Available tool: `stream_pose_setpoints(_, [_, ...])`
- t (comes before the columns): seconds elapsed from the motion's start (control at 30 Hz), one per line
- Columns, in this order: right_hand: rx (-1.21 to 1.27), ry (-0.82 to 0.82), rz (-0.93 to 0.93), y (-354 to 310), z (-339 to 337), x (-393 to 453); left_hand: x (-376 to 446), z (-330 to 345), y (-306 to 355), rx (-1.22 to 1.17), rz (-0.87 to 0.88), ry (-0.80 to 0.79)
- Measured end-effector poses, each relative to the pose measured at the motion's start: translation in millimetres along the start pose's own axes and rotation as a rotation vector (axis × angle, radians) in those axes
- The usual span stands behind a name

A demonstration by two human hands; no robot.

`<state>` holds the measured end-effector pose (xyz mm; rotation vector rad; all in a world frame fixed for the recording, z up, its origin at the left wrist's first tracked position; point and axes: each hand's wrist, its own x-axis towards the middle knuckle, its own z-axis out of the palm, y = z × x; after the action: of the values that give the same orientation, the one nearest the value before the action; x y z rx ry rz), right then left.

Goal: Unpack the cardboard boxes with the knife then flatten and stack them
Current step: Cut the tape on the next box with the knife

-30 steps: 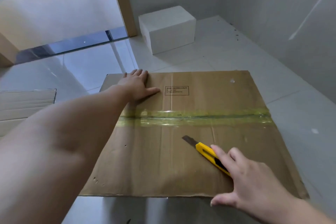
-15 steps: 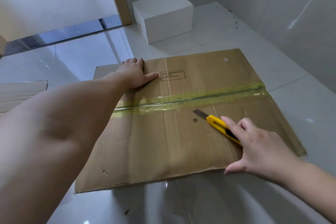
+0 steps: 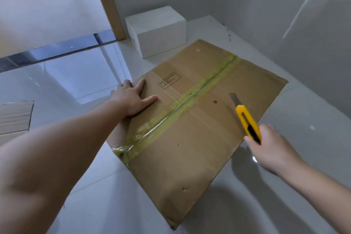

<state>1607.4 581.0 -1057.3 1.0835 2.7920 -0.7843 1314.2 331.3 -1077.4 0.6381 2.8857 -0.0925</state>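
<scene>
1. The cardboard box point(image 3: 190, 138) under the left hand's fingers point(image 3: 141, 86) is plain brown, with a small black printed label.
2. Yellowish glossy tape point(image 3: 182, 103) stripes it.
3. The knife point(image 3: 247, 119) in the right fingers point(image 3: 248, 139) is yellow with a black slider and grey blade.
4. Beyond the fingers, the foam block point(image 3: 157, 30) is white.

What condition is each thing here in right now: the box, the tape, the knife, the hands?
Cardboard box: lying flat, seam taped shut.
Tape: uncut, wrinkled at the near end.
Knife: blade out, not on the tape.
Left hand: open, pressing flat on the box.
Right hand: gripping the knife handle.
White box: closed, upright by the wall.
Other cardboard: flat on the floor.
</scene>
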Motion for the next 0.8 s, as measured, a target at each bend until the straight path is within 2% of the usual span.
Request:
stream_pose_setpoints(0.1, [0.186, -0.112, 0.057, -14.3, 13.9, -1.1, -5.3, 1.8, 4.6, 0.000, -0.007, -0.007])
stream_pose_setpoints(0.23, [0.293, -0.113, 0.132, -25.5, 17.2, 13.9, -12.7, 4.4, 13.7, 0.006, -0.024, -0.004])
stream_pose_setpoints(0.37, [0.254, -0.043, 0.158, -24.2, 2.6, 43.6, -21.7, 9.5, 24.8, -0.005, -0.038, -0.010])
stream_pose_setpoints(0.53, [0.204, 0.053, 0.171, -17.1, -28.9, 75.5, -33.9, 8.7, 39.7, -0.068, 0.032, -0.024])
stream_pose_setpoints(0.67, [0.028, -0.012, 0.121, -5.2, -23.1, 46.0, -40.8, 5.6, 54.5, 0.011, 0.112, 0.001])
stream_pose_setpoints(0.8, [-0.048, -0.079, 0.102, 17.1, -19.1, 11.1, -45.8, -0.3, 64.1, 0.080, 0.134, 0.036])
